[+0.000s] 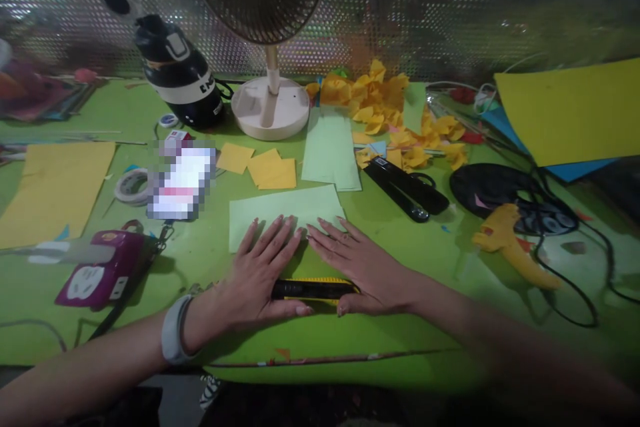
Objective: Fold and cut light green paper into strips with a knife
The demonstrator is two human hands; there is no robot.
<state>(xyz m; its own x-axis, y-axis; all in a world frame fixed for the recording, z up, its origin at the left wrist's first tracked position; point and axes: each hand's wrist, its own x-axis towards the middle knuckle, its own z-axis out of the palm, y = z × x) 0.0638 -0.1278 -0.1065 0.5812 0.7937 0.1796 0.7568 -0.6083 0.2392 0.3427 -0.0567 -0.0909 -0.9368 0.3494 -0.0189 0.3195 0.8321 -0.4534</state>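
A pale green paper sheet lies on the green table, and both my hands rest flat at its near edge. My left hand has its fingers stretched out, their tips on the sheet. Opposite it, my right hand lies with fingers spread, its tips near the sheet's lower right edge. A black and yellow bar-shaped tool lies crosswise between the palms, over the gaps between thumbs and forefingers. Its ends are partly covered by my hands, and I cannot make out its exact kind.
Behind the sheet are more green paper strips, yellow squares, orange paper petals and a fan. A phone, tape roll and bottle stand left. Right are a yellow glue gun and its cord.
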